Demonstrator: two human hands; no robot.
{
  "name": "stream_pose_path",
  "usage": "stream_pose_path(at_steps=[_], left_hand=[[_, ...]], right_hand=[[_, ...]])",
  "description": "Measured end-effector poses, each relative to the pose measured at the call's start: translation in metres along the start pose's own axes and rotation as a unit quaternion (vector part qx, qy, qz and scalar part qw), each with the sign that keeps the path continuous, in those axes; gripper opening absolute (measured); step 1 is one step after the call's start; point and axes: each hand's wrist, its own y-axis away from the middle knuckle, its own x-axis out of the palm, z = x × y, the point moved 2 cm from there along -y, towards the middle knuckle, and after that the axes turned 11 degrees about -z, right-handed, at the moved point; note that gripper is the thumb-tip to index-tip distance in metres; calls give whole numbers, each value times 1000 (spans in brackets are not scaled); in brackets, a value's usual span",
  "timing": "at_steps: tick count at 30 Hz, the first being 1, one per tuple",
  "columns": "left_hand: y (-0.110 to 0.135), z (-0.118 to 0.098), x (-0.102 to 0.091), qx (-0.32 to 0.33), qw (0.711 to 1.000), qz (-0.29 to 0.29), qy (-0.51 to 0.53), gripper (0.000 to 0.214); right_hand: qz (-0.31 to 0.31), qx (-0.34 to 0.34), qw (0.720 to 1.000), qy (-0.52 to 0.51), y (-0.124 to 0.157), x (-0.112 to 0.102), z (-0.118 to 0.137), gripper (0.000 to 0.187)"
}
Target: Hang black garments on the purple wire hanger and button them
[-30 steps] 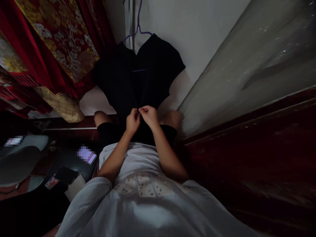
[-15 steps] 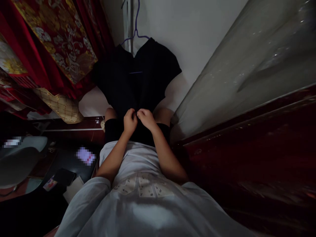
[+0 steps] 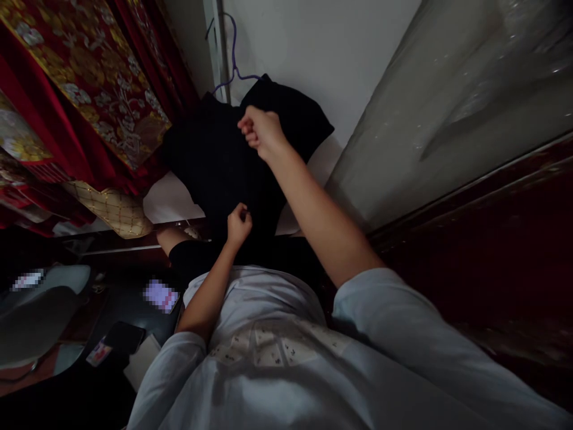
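Observation:
A black jacket (image 3: 210, 149) hangs on a purple hanger (image 3: 234, 71) against the wall, its front edges meeting down the middle. My left hand (image 3: 239, 224) is closed at the lower front of the jacket, thumb and fingers pinching its dark cloth. Higher up, near the neckline, my right hand (image 3: 263, 131) is closed with its fingers curled in. Whatever sits between those fingers is hidden, and a fastener cannot be made out on the dark cloth.
Red and gold patterned curtains (image 3: 111, 77) hang at the left. A plastic-covered panel (image 3: 430, 119) leans in from the right, above a dark red wooden surface (image 3: 483, 251). At the lower left, a lit phone (image 3: 161, 296) lies on a black surface beside a grey chair (image 3: 36, 322).
My right hand has risen from the hem to the neckline. The jacket's open front has come together, covering the hanger's lower bar. My left hand stays low at the hem.

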Motion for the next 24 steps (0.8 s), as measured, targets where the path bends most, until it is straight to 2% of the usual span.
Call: stream_pose_path(at_steps=[3,6,10,11,13,15,17,20,22,24], left_hand=[[-9,-7,4,27,999,33,-24,18],[-34,-20,-4,52,995,61,-58,25],[-100,-58,-38,96,995,27,-28,58],[-121,-71,-49,113,993,8,-22,58],[-159,-101,-68,193,980,-37,4,49],[-186,-127,-81,265,963,-42,5,33],[-198,-147,-86,311,950,-24,-21,21],[-197,-165,-84,344,936,-4,-77,24],[-197,-170,-87,361,928,-30,-89,26],[-208,-167,-99,359,925,-102,-64,28]], right_hand=[[19,-31,999,2,-18,4,28,25],[34,-62,997,32,-18,-1,32,26],[31,-130,986,98,-9,-9,29,35],[31,-143,983,113,-7,-10,29,36],[35,-160,978,133,-4,-11,32,36],[39,-176,973,144,-2,-10,35,36],[36,-209,965,155,0,-9,36,35],[1,-261,948,181,2,-6,22,34],[-22,-265,943,199,4,-4,0,34],[-14,-232,949,215,5,-1,-29,35]])
